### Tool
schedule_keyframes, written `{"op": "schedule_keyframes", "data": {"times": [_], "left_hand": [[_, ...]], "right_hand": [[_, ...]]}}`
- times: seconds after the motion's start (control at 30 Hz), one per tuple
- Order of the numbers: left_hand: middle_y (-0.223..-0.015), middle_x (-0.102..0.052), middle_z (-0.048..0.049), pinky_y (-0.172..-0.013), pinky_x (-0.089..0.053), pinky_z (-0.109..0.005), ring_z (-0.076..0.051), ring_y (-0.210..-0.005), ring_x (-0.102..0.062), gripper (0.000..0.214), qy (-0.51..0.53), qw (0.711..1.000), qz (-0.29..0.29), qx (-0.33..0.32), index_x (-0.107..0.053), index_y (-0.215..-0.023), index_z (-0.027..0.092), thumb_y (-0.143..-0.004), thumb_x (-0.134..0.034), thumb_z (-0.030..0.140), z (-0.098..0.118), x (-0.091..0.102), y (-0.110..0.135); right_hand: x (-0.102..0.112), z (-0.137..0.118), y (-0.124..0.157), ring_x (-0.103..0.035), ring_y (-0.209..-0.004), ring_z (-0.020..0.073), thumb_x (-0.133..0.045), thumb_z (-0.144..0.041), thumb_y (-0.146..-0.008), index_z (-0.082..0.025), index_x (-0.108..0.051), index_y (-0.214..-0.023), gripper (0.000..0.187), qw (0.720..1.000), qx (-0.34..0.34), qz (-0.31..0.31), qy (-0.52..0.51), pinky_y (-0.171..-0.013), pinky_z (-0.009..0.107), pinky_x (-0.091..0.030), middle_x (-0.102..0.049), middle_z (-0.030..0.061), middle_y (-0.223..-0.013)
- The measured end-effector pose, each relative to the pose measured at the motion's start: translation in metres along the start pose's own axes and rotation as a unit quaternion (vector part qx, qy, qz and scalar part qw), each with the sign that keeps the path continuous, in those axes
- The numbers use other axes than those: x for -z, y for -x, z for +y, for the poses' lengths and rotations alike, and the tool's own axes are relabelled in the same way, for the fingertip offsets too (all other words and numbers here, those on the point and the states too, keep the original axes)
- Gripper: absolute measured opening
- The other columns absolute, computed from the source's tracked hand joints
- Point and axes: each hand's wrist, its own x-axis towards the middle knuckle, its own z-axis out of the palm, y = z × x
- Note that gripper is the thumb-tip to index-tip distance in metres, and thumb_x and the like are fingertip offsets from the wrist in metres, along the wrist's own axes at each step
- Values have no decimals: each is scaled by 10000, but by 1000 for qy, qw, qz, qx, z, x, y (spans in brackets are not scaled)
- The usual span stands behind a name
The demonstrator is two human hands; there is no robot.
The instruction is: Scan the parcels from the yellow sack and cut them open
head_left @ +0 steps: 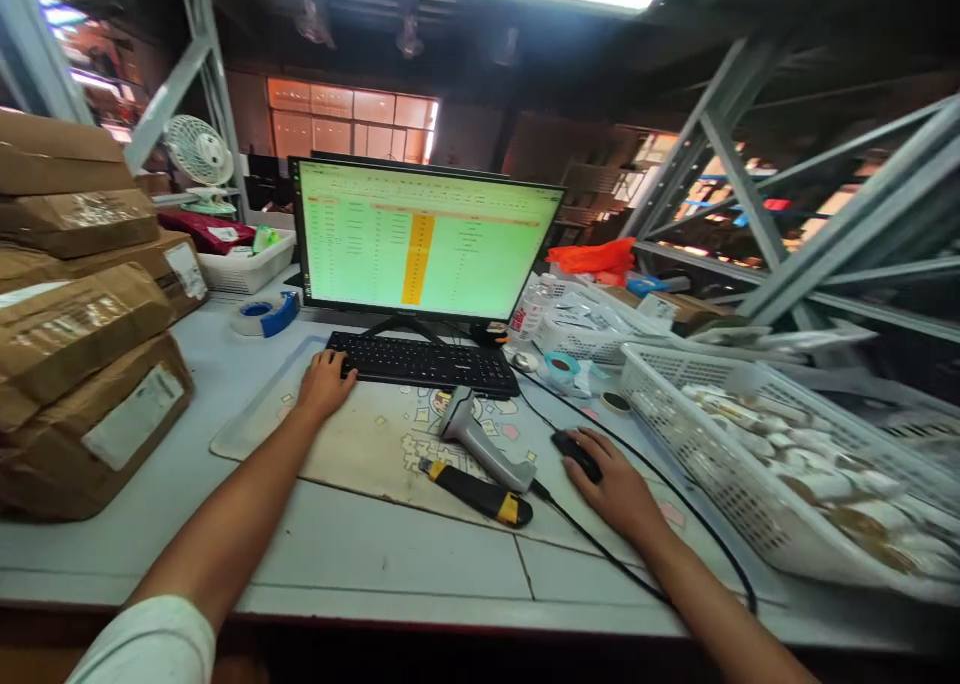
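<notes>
My left hand (325, 384) rests on the left end of a black keyboard (427, 362), its fingers stretched out over the keys. Under my right hand (611, 479) is a black computer mouse (576, 454), with the fingers wrapped over it. Between the hands, a grey barcode scanner (487, 449) lies on the printed desk mat (352, 434). A black and yellow utility knife (480, 494) lies just in front of it. Behind the keyboard stands a monitor (375, 244) showing a spreadsheet with one orange column.
Brown parcels (82, 384) are stacked at the left. A tape dispenser (266, 314) and a white basket (251, 264) sit behind them. On the right, a white plastic basket (720, 484) holds many small rolls. The scanner's black cable (600, 544) runs toward the desk's front edge.
</notes>
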Motion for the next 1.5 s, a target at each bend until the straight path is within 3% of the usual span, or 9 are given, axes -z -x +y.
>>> {"op": "schedule_keyframes", "data": {"times": [0.13,0.27,0.33,0.47,0.6,0.87,1.03,1.33,1.5], "left_hand": [[-1415,-578,-165,-1135,-477,-477,-352,-1340,-507,463,-7,1000,6,-18,-624,-1359,151,-989,-551,418,-4,-4,-2],[-1485,-543,-163,-1159,-457,-496,-359,-1403,-460,511,-7,1000,-2,-27,-605,-1400,159,-986,-551,454,-5,-4,-3],[-1546,-502,-156,-1181,-433,-513,-367,-1448,-418,554,-4,999,-17,-30,-578,-1440,165,-988,-542,483,-6,-3,-4],[-1653,-395,-123,-1231,-364,-545,-386,-1529,-316,646,0,998,-52,-17,-514,-1519,189,-984,-527,550,-7,-2,-5],[-1705,-311,-112,-1264,-303,-545,-397,-1567,-250,746,7,998,-67,-3,-446,-1579,202,-966,-535,618,-9,-3,-5],[-1728,-257,-107,-1274,-265,-549,-416,-1579,-220,856,15,997,-70,20,-406,-1605,229,-924,-536,731,-6,-4,-6],[-1743,-208,-105,-1281,-223,-563,-426,-1594,-167,902,21,996,-86,20,-372,-1621,245,-905,-526,771,-5,-4,-6],[-1755,-158,-100,-1289,-196,-562,-432,-1601,-124,1064,42,993,-99,44,-212,-1672,228,-852,-554,813,-6,-4,-7],[-1766,-92,-99,-1287,-184,-571,-442,-1604,-98,999,32,991,-124,47,-368,-1620,235,-841,-551,833,-6,-3,-8]], "right_hand": [[14,-13,-15,-633,-1266,337,-534,-533,-961,-190,-688,-1301,507,998,11,55,-26,-1081,544,-523,-665,163,-1356],[25,-75,-80,-670,-1182,320,-524,-449,-995,-165,-710,-1237,416,991,76,84,-70,-1076,522,-516,-723,160,-1231],[16,-126,-121,-685,-1138,306,-528,-389,-999,-163,-718,-1233,376,989,107,27,-94,-1042,489,-534,-736,151,-1212],[-30,-225,-188,-639,-1245,286,-555,-257,-979,-168,-691,-1334,391,975,120,-183,-44,-1101,418,-484,-689,136,-1355],[-76,-277,-219,-613,-1288,301,-630,-210,-914,-150,-688,-1361,455,958,109,-264,3,-1126,383,-454,-661,151,-1398],[-103,-295,-232,-277,-1540,420,-568,-306,-969,-219,-665,-1413,462,953,73,-293,39,-1202,623,-337,-352,128,-1680],[-106,-287,-237,-278,-1523,468,-470,-285,-1000,-175,-639,-1440,485,955,45,-291,47,-1171,690,-340,-360,150,-1669],[-95,-271,-234,-439,-1424,345,-463,-224,-976,-169,-667,-1394,468,961,87,-260,15,-1184,517,-383,-545,140,-1516],[-91,-271,-227,-459,-1405,299,-470,-214,-964,-148,-625,-1436,501,957,102,-270,11,-1188,467,-379,-549,135,-1517]]}}
